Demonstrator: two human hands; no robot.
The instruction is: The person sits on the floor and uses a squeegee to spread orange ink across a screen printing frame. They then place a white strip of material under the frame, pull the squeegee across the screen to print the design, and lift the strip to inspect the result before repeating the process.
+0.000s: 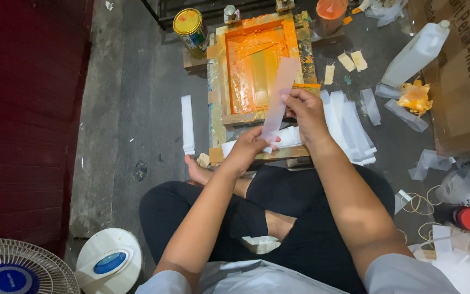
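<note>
The person sits cross-legged on the floor [137,109] before a screen frame [262,65] smeared with orange ink, and is, by my reckoning, lifting a printed strip [279,95] away from the frame, or setting one on. Both hands hold it: the left hand [246,149] pinches the lower end between thumb and fingers, the other fingers curled in; the right hand [307,111] pinches it partway up one edge, fingers pressed together. The strip hangs slantwise, clear of the frame's near right corner. What comes next would seem to call for keeping it taut and off the wet ink. A pile of strips [349,128] lies just right of the frame, a can [190,28] at its far left corner.
</note>
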